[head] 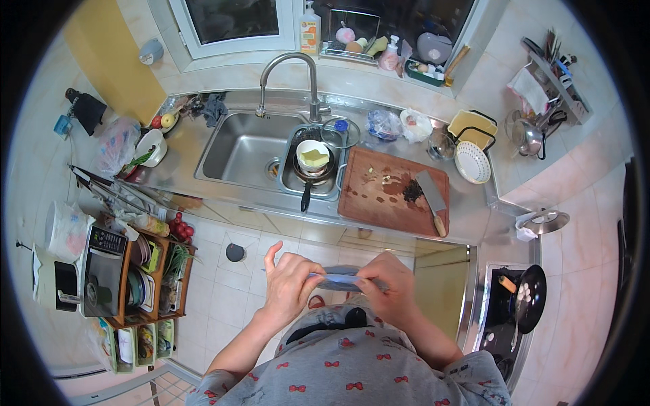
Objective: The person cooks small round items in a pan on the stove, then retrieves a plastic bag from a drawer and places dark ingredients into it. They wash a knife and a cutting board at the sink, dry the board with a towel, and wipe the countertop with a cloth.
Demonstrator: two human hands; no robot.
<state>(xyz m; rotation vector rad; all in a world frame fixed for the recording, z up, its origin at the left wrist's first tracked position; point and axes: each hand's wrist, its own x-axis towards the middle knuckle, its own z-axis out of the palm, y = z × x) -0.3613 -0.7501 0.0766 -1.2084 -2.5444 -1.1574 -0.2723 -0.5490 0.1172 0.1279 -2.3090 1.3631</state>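
Observation:
In front of my waist, both hands pinch the top edge of a bluish translucent plastic bag (341, 278). My left hand (290, 280) grips its left end between thumb and bent fingers, with one finger sticking out. At the other end, my right hand (387, 283) holds it between thumb and fingers. The strip between the hands is stretched fairly straight. What the bag contains, if anything, cannot be made out. Beyond the hands, a wooden cutting board (370, 203) lies on the counter with a cleaver (431, 195), a dark chopped heap (412, 191) and pale bits on it.
Left of the board is a steel sink (244, 147) under a curved faucet (289, 56). A basin (288, 189) there holds a pan and a white bowl (312, 155). A black wok (530, 299) sits on the stove at right. A microwave (104, 274) and wooden shelf (155, 299) stand left.

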